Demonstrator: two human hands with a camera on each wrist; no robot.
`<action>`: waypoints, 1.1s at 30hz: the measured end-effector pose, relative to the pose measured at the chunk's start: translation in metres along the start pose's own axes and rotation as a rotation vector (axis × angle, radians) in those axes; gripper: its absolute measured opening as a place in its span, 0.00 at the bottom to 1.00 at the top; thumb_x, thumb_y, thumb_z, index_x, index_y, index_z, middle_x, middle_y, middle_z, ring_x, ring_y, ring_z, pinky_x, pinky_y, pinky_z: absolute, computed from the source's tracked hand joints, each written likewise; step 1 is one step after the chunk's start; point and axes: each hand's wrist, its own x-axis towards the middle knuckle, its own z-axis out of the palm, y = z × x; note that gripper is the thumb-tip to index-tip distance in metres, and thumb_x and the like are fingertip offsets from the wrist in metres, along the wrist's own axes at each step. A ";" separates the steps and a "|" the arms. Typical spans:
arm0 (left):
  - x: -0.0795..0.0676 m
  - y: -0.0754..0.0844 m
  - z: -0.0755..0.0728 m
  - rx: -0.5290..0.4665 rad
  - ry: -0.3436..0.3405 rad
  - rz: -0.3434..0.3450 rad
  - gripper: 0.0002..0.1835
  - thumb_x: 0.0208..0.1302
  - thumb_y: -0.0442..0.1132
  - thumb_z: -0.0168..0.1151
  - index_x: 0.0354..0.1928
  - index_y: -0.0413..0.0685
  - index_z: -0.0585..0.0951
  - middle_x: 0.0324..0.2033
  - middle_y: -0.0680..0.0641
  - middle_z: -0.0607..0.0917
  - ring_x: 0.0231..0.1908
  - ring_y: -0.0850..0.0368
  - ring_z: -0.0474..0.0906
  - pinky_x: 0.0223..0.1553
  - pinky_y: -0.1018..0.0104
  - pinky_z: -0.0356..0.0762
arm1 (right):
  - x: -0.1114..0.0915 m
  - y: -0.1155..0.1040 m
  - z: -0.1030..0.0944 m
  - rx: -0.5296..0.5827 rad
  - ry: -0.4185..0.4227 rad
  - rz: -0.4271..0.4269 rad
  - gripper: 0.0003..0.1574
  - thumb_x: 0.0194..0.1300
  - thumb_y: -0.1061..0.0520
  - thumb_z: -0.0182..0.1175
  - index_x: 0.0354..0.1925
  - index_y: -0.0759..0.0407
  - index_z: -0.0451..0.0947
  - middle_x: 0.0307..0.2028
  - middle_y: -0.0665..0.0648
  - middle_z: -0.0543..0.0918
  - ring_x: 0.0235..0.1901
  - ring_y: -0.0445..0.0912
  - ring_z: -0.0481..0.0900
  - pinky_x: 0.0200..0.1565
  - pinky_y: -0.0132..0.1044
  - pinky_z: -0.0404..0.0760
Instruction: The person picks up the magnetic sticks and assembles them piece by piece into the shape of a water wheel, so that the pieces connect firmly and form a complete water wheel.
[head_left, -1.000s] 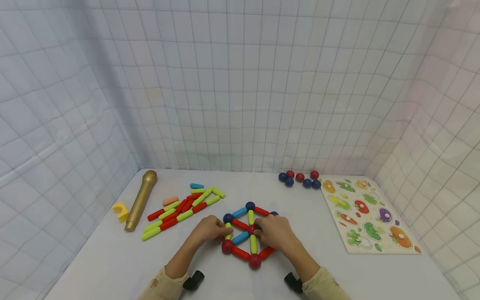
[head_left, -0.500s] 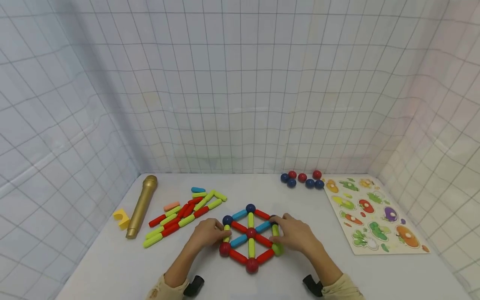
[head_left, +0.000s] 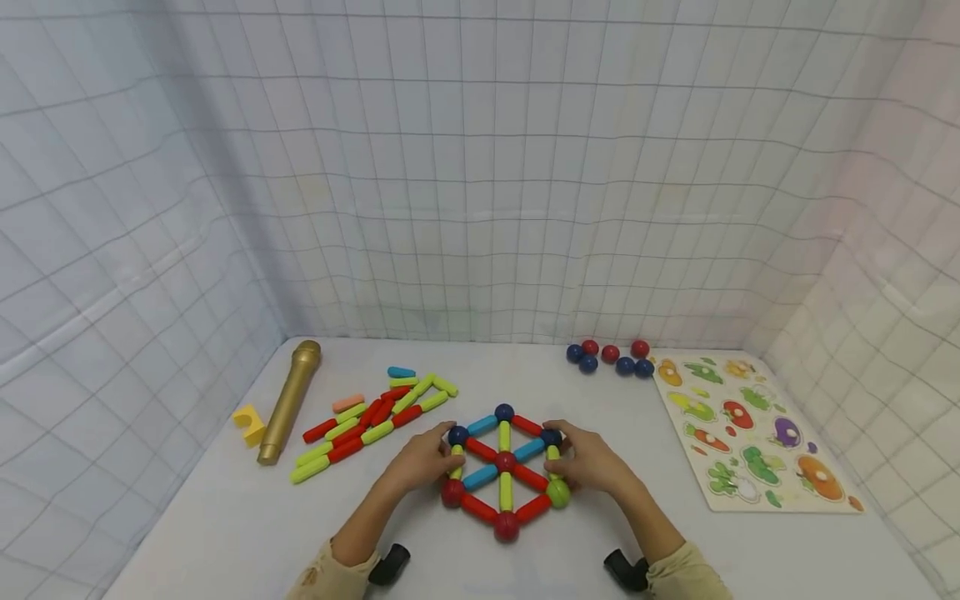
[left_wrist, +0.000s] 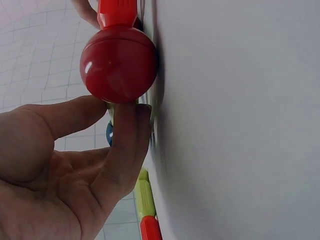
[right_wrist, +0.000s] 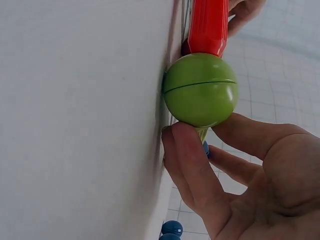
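Observation:
A flat hexagonal frame of magnetic rods and balls lies on the table, with spokes meeting at a red centre ball (head_left: 506, 462). My left hand (head_left: 422, 458) pinches the frame's left yellow-green rod (head_left: 457, 457), between a dark blue ball (head_left: 458, 435) and a red ball (left_wrist: 119, 64). On the opposite side, my right hand (head_left: 596, 461) pinches the right yellow-green rod (head_left: 552, 454). One finger reaches the dark blue ball (head_left: 551, 437) above it, and a green ball (right_wrist: 200, 90) sits at its near end. Fingers hide parts of both rods.
Loose red and yellow-green rods (head_left: 375, 433) lie to the left, beside a gold microphone-shaped object (head_left: 290, 400) and a yellow block (head_left: 249, 425). Several loose balls (head_left: 611, 354) sit at the back. A vegetable puzzle board (head_left: 750, 433) lies at right.
My right hand has moved from the centre ball out to the frame's right rod, and the green ball there has come into sight. The left hand stays on the left rod.

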 end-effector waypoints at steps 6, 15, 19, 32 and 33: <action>0.011 -0.008 -0.020 0.179 0.168 -0.008 0.18 0.64 0.40 0.64 0.55 0.43 0.80 0.34 0.45 0.85 0.30 0.56 0.77 0.33 0.63 0.80 | -0.002 -0.002 -0.001 0.007 -0.013 0.021 0.38 0.58 0.55 0.70 0.65 0.48 0.69 0.45 0.59 0.79 0.27 0.45 0.78 0.30 0.36 0.83; 0.054 -0.013 -0.042 0.526 0.249 -0.120 0.17 0.55 0.40 0.72 0.44 0.40 0.78 0.37 0.39 0.80 0.37 0.43 0.79 0.37 0.51 0.81 | -0.003 -0.004 -0.002 0.002 -0.027 0.037 0.39 0.57 0.57 0.70 0.65 0.49 0.68 0.45 0.60 0.78 0.27 0.46 0.78 0.29 0.36 0.84; 0.060 -0.015 -0.038 0.569 0.205 -0.168 0.17 0.56 0.41 0.72 0.43 0.41 0.78 0.39 0.39 0.79 0.35 0.44 0.79 0.36 0.52 0.82 | -0.004 -0.005 -0.002 0.003 -0.031 0.035 0.39 0.58 0.57 0.70 0.66 0.49 0.68 0.45 0.60 0.78 0.27 0.46 0.78 0.29 0.36 0.84; 0.049 -0.024 -0.039 0.435 0.289 -0.068 0.11 0.70 0.35 0.55 0.48 0.34 0.72 0.34 0.39 0.80 0.30 0.48 0.76 0.36 0.54 0.81 | -0.007 -0.009 -0.001 -0.021 -0.019 0.021 0.38 0.58 0.58 0.69 0.66 0.52 0.68 0.43 0.60 0.79 0.26 0.46 0.78 0.27 0.36 0.83; 0.048 -0.025 -0.039 0.435 0.294 -0.057 0.11 0.70 0.35 0.55 0.49 0.34 0.72 0.33 0.39 0.80 0.30 0.48 0.76 0.35 0.54 0.81 | -0.006 -0.009 0.000 -0.030 -0.020 0.018 0.38 0.59 0.58 0.69 0.66 0.52 0.68 0.42 0.60 0.79 0.25 0.46 0.78 0.27 0.35 0.83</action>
